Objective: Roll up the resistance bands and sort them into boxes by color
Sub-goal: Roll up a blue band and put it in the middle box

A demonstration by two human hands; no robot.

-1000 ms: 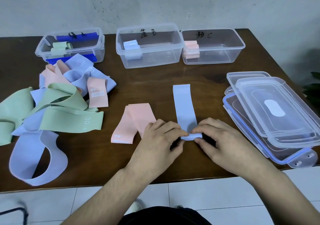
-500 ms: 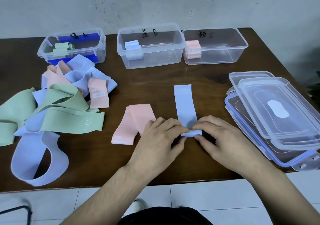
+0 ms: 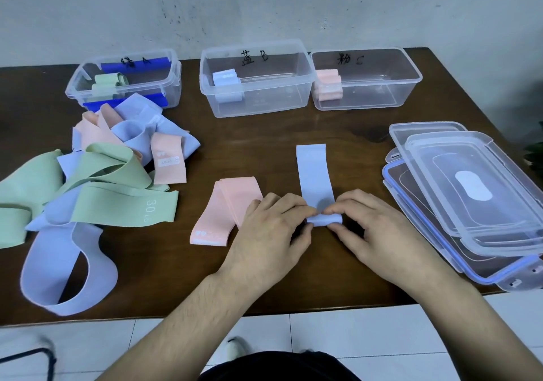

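Near the worktop (image 3: 293, 134) front edge, our left hand (image 3: 270, 233) and right hand (image 3: 379, 233) pinch one blue band (image 3: 314, 181) with curled fingers (image 3: 296, 209); three boxes (image 3: 255, 78) behind.

Middle clear box (image 3: 255, 87) carries a handwritten black mark, a Chinese character then "B"; the right clear box (image 3: 367, 87) has a character and a fainter "C". The left box (image 3: 123, 84) has scrawl too blurred to read. Green band (image 3: 126, 207) shows "30 LB", pink band (image 3: 168, 160) reads "LIGHT".
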